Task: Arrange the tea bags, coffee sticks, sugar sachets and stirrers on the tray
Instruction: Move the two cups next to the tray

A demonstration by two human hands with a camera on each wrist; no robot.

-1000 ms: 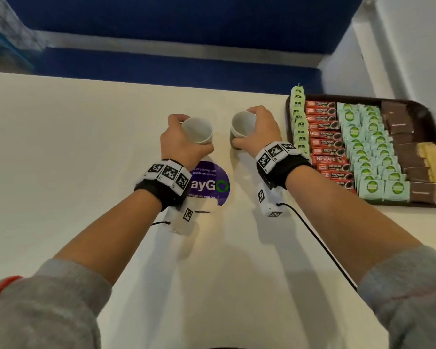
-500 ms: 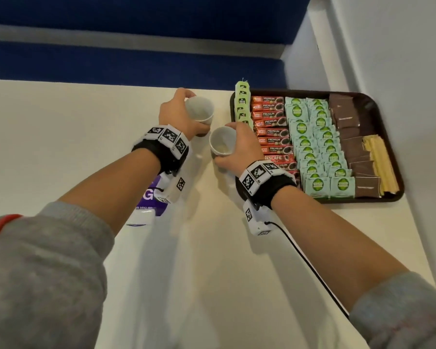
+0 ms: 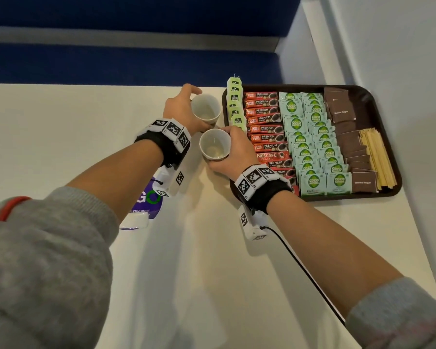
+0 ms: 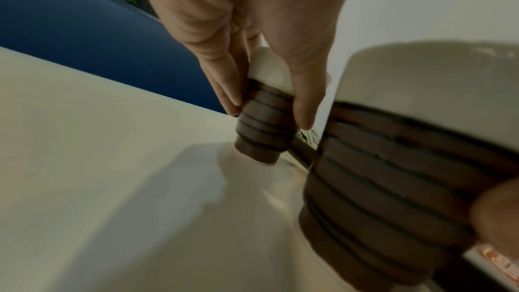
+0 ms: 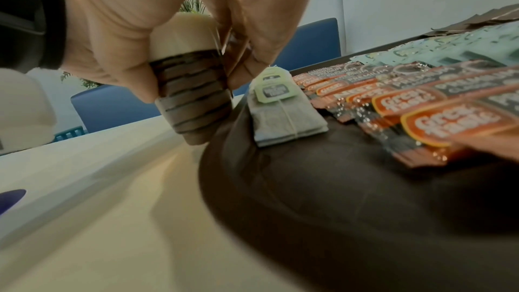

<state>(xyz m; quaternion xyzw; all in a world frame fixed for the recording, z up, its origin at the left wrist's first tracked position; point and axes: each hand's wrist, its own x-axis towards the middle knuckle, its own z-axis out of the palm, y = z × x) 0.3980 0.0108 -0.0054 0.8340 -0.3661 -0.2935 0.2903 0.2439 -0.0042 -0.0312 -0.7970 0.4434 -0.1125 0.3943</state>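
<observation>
A dark brown tray [image 3: 370, 96] sits at the table's right side, filled in rows: green-tagged tea bags [image 3: 234, 107], red coffee sticks [image 3: 264, 129], green Coco Natura sachets [image 3: 312, 137], brown sugar sachets [image 3: 342, 114] and wooden stirrers [image 3: 376, 159]. My left hand [image 3: 181, 109] grips a white cup with a ribbed brown base [image 3: 206, 109] just left of the tray's far corner; its base [image 4: 264, 132] touches the table. My right hand [image 3: 234, 152] grips a matching cup [image 3: 215, 147] close in front, beside the tray's left rim [image 5: 230, 137].
A purple round sticker [image 3: 149, 200] lies on the cream table under my left forearm. A white wall [image 3: 400, 71] rises right of the tray. A blue bench [image 3: 111, 61] runs behind the table's far edge. A black cable [image 3: 302, 268] trails from my right wrist.
Both hands have carried their cups rightward to the tray's left edge. The left cup now stands farther back, the right cup nearer me.
</observation>
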